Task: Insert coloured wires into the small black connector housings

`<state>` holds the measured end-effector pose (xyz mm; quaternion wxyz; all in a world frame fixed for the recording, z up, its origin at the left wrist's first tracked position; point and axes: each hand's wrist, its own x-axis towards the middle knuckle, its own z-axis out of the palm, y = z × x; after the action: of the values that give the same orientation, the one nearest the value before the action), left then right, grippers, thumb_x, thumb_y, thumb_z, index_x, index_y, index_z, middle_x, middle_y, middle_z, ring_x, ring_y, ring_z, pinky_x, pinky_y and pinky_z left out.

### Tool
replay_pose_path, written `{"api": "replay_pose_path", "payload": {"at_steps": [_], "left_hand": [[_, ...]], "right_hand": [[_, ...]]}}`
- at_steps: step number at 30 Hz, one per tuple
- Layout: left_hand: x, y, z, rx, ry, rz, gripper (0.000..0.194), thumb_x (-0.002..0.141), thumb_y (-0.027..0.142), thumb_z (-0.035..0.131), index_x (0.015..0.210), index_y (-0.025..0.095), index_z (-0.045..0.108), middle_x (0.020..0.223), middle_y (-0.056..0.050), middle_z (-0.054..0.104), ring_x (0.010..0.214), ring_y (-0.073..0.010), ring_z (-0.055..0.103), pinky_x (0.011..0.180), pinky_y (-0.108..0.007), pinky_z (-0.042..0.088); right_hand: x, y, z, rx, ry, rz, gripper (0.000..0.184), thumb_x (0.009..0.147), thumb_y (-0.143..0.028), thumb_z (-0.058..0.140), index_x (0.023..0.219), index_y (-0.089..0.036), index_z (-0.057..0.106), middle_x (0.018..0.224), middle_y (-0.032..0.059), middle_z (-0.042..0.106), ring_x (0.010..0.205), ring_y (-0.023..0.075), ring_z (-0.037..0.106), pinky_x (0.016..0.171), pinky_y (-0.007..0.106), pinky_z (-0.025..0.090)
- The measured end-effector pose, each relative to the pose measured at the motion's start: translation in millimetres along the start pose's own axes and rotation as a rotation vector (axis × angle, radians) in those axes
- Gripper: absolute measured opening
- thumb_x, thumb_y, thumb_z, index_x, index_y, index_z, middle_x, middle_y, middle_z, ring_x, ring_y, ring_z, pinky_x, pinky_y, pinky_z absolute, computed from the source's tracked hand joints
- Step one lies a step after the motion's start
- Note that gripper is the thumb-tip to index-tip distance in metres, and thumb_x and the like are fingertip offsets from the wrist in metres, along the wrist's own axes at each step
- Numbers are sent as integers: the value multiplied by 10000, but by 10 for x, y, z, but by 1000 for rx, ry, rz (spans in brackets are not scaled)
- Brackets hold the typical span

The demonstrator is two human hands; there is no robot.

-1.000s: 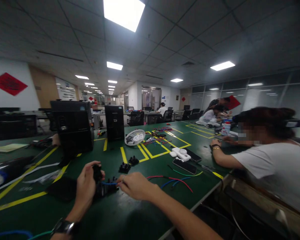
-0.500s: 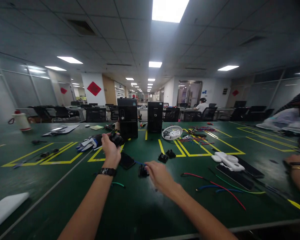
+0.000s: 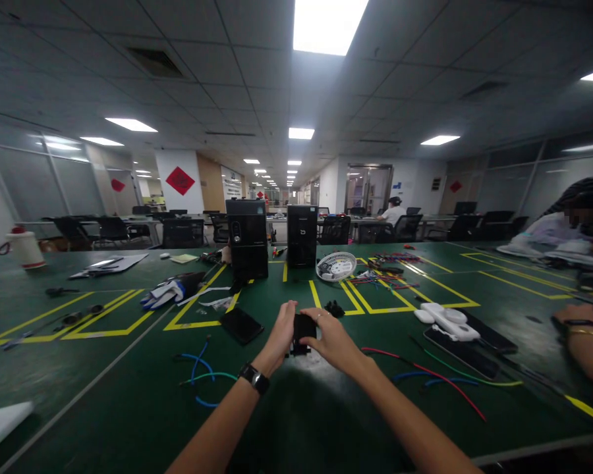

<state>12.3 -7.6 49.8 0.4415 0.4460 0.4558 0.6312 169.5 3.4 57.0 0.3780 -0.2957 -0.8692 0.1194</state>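
white flask on green bench, yellow tape outlines marked. left hand and right hand both grasping black part, between them at near side of bench. white basket beyond. ceiling lights lit; chairs behind.

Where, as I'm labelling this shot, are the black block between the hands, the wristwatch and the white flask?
Black block (image 3: 305, 327): head view, middle of its upward face.
Wristwatch (image 3: 261, 382): head view, the watch face.
White flask (image 3: 28, 251): head view, middle of its body.
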Motion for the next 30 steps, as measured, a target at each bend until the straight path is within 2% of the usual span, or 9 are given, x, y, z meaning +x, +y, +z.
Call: {"api": "replay_pose_path", "payload": {"at_steps": [4, 7, 11, 14, 16, 19, 23, 27, 30], "left_hand": [[77, 3, -214, 336, 103, 309, 353, 867, 495, 470, 1075, 227, 568, 947, -71, 646, 884, -205, 584, 821, -341, 445], [112, 7, -379, 470, 161, 448, 254, 873, 413, 483, 980, 230, 622, 939, -68, 633, 965, -230, 556, 921, -382, 400], [117, -51, -398, 462, 116, 443, 215, 846, 364, 521, 969, 236, 642, 957, -67, 619, 977, -247, 546, 949, -416, 392], [114, -61, -356, 449, 129, 465, 216, 851, 350, 505, 979, 243, 643, 976, -65, 621, 1017, -257, 526, 971, -426, 374], [103, -57, -338, 460, 136, 487, 225, 869, 345, 475, 981, 244, 642, 973, -61, 620, 1013, -254, 526, 967, -418, 375], [57, -57, -324, 498, 106, 518, 230, 881, 338, 456, 977, 240, 640, 985, -62, 611, 1006, -249, 535, 946, -403, 388], [-14, -55, -309, 481, 43, 529, 215, 880, 326, 474, 989, 244, 639, 1010, -72, 606, 1007, -247, 549, 910, -377, 412], [-43, -50, -247, 387, 43, 480, 224, 863, 360, 517, 1011, 237, 631, 1029, -75, 624, 1010, -241, 567, 917, -374, 424], [-87, -103, -96, 178, 58, 277, 326, 857, 433, 529, 1123, 246, 550, 1148, -92, 607, 1060, -232, 573, 875, -373, 472]], "right_hand": [[-212, 438, -25, -81, -162, 166, 578, 716, -239, 751, 1255, -156, 557, 1216, 139, 603, 1148, 280, 543, 1010, 421, 397], [-276, 594, -6, -84, -270, 144, 580, 766, -245, 706, 1306, -141, 522, 1261, 152, 573, 1186, 271, 513, 1031, 393, 378], [-159, 633, 17, -101, -267, 42, 588, 794, -330, 687, 1331, -187, 495, 1310, 120, 537, 1232, 248, 461, 1054, 370, 343], [33, 700, 21, -253, -142, 155, 466, 876, -373, 575, 1288, -163, 522, 1286, 140, 547, 1219, 254, 462, 1044, 396, 332], [169, 779, 48, -367, -170, 254, 458, 896, -356, 539, 1299, -140, 506, 1269, 168, 555, 1204, 273, 474, 1014, 416, 348], [344, 889, 114, -427, -323, 282, 524, 794, -318, 669, 1284, -188, 536, 1204, 150, 613, 1163, 305, 515, 958, 428, 387], [510, 943, 84, -410, -348, 269, 535, 653, -209, 767, 1169, -233, 631, 1077, 110, 685, 1044, 314, 603, 878, 416, 443], [531, 837, -118, -382, -255, 286, 492, 697, -208, 719, 1179, -198, 618, 1112, 111, 671, 1052, 284, 606, 894, 370, 441], [456, 537, -195, -325, -145, 275, 512, 803, -284, 637, 1286, -164, 519, 1190, 109, 629, 1099, 227, 577, 934, 313, 425]]}}
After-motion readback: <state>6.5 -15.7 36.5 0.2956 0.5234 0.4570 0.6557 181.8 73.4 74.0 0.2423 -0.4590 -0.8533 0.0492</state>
